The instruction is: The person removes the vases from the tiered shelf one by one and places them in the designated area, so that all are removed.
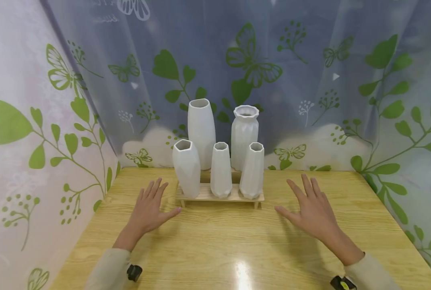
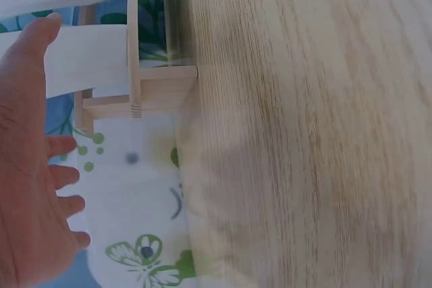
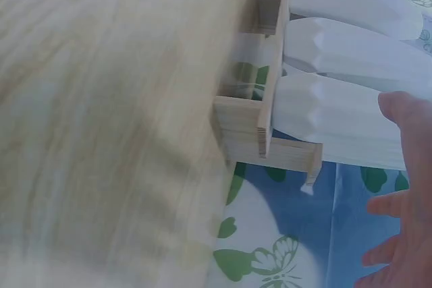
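Note:
Several white vases stand on a small two-tier wooden rack at the table's back. On the lower tier are a faceted vase at left, a slim vase in the middle and a ribbed vase at right. Behind them rise a tall smooth vase and a vase with a flared rim. To the left of the rack my left hand is held with fingers spread, holding nothing. On the other side my right hand is likewise spread and holds nothing, its thumb toward the rack.
The light wooden table extends in front of the rack. A blue-grey curtain with green leaves and butterflies hangs right behind it, and a pale patterned curtain borders the left side. Each wrist carries a small black device.

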### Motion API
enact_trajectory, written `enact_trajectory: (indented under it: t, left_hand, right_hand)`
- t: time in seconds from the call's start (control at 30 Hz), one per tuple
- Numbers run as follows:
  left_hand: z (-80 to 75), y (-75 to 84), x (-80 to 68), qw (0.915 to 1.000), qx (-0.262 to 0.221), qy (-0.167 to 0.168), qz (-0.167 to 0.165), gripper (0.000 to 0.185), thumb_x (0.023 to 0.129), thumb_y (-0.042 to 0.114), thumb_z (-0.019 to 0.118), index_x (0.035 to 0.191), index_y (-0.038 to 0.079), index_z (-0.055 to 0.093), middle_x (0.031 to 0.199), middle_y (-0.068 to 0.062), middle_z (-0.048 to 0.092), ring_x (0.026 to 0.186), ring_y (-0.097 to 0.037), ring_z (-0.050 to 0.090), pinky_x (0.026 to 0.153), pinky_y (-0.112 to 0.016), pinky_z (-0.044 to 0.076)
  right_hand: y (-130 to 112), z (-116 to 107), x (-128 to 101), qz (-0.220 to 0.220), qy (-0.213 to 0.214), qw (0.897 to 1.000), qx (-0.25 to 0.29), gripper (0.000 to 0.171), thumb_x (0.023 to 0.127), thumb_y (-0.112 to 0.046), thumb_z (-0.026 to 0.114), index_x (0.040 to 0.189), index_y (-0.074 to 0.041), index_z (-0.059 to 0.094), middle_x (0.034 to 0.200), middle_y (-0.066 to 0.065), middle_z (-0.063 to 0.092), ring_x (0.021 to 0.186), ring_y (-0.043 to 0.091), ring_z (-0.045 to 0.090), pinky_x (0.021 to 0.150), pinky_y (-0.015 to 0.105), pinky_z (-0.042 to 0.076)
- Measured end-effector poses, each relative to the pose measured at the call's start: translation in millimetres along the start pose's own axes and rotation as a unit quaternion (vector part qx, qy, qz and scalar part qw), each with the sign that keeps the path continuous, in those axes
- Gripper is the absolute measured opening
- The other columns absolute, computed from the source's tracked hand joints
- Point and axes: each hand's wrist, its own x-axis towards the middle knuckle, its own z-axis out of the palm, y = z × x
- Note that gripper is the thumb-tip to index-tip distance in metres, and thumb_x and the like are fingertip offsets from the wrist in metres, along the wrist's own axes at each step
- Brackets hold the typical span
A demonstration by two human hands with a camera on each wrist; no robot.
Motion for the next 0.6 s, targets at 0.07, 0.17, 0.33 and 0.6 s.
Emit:
enact_trajectory:
  t: [0.07, 0.17, 0.33, 0.6]
  left_hand:
    - [2.2, -1.1, 3.1, 0.9998, -0.019, -0.001, 0.003, 0.098, 0.079, 0.075, 0.054, 0.149, 0.008, 0.032, 0.157, -0.015, 0.019, 0.144, -0.038, 0.015, 0.113, -0.061, 0.011]
    - [6.1, -2.0, 9.2, 0.9987, -0.05, -0.004, 0.007, 0.097, 0.08, 0.072, 0.056, 0.148, 0.007, 0.033, 0.157, -0.016, 0.021, 0.143, -0.038, 0.017, 0.114, -0.06, 0.011]
    - [14.8, -3.3, 20.0, 0.9953, -0.095, -0.013, 0.005, 0.096, 0.081, 0.071, 0.057, 0.148, 0.007, 0.033, 0.156, -0.014, 0.022, 0.143, -0.037, 0.018, 0.114, -0.059, 0.014]
    - [31.2, -7.1, 34.5, 0.9827, -0.179, -0.044, -0.013, 0.097, 0.078, 0.066, 0.066, 0.152, 0.014, 0.028, 0.157, -0.011, 0.022, 0.141, -0.036, 0.024, 0.11, -0.061, 0.025]
  right_hand:
    - [-1, -2, 4, -0.008, 0.003, 1.0, 0.01, 0.089, 0.084, -0.07, 0.054, 0.149, -0.013, 0.035, 0.155, 0.027, 0.013, 0.139, 0.052, 0.012, 0.1, 0.073, 0.024]
    - [-2, -6, 10, -0.014, 0.003, 0.999, 0.029, 0.088, 0.084, -0.069, 0.054, 0.149, -0.013, 0.035, 0.155, 0.027, 0.013, 0.14, 0.05, 0.011, 0.103, 0.07, 0.023]
    - [-8, -14, 22, -0.012, 0.0, 0.998, 0.057, 0.088, 0.083, -0.07, 0.055, 0.147, -0.013, 0.037, 0.158, 0.021, 0.011, 0.141, 0.047, 0.012, 0.102, 0.07, 0.025]
    - [-17, -27, 42, -0.003, -0.015, 0.996, 0.087, 0.089, 0.084, -0.069, 0.054, 0.15, -0.014, 0.033, 0.156, 0.02, 0.017, 0.138, 0.046, 0.023, 0.099, 0.072, 0.028]
